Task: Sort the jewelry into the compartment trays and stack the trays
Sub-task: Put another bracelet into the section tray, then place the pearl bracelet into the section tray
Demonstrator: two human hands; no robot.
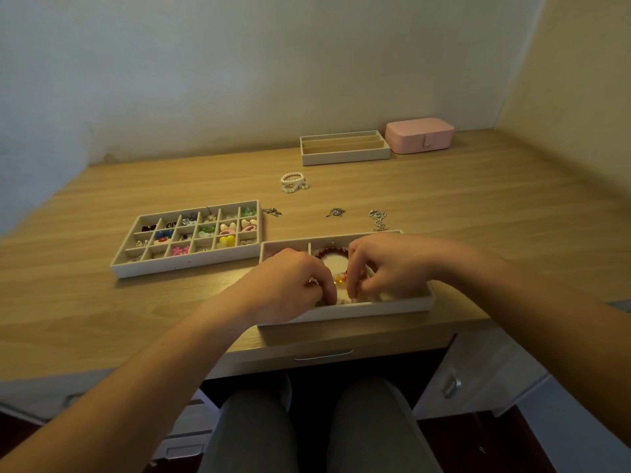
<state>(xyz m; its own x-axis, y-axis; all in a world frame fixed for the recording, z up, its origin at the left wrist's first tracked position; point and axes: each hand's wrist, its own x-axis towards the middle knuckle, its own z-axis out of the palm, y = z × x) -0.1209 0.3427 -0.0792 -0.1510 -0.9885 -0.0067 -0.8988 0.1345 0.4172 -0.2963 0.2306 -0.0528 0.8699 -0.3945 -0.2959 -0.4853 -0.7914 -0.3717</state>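
Beads (339, 277) beside the red bead bracelet (329, 250) in the near tray (403, 303) are being fingered by the curled left hand (286, 281) and right hand (386, 268), hold indiscernible, while pearl bracelets (294, 181), chains (378, 218) and the slotted tray (345, 157) are being left unsorted on the table (102, 302), nothing stacked.

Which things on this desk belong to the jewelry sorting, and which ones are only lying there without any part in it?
Belong to the job:
near tray
small-compartment tray
slotted tray
dark red bracelet
pearl bracelets
silver chains

Just lying about, as far as I can judge:
pink case, closed
drawer handle
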